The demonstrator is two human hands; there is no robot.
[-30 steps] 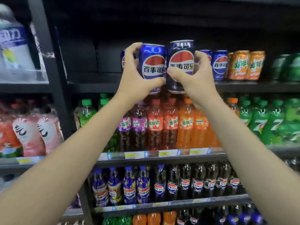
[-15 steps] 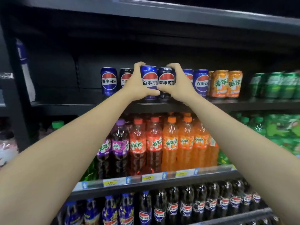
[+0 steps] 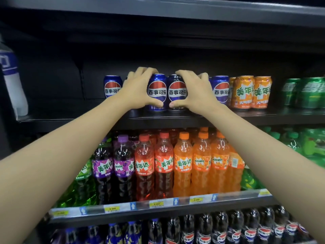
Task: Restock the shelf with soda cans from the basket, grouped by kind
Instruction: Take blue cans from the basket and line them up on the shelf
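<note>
Left hand (image 3: pixel 136 90): a blue can (image 3: pixel 157 92) is grasped, fingers (image 3: pixel 140 72) curled over its top and left side, thumb laid across its lower front.
Right hand (image 3: pixel 198 92): a dark can (image 3: pixel 177 92) is grasped, fingers (image 3: pixel 186 73) curled over its top and right side, thumb laid across its lower front.
Held cans: both are stood upright on the can shelf (image 3: pixel 175 118), near its front edge, touching side by side between the two thumbs.
Cans left of the fingers: one blue can (image 3: pixel 112 86) is seen just beside the left hand; whether another is hidden behind that hand cannot be told.
Cans right of the fingers: one blue can (image 3: pixel 221 89) is seen just beside the right hand, then orange cans (image 3: pixel 251 92), two in front and the edge of a third behind them; green cans (image 3: pixel 306 92) are blurred and cannot be counted.
Open room: bare shelf is left beyond the far-left blue can, up to a white bottle (image 3: pixel 12 81) at the frame's edge; dark space is open above all can tops, under the upper shelf (image 3: pixel 175 16).
Below the wrists: two purple bottles (image 3: pixel 112 166), two red bottles (image 3: pixel 154 166) and three orange bottles (image 3: pixel 202 164) are fronted behind a price rail (image 3: pixel 158 204); cola bottles (image 3: pixel 211 229) are lined up lower down.
</note>
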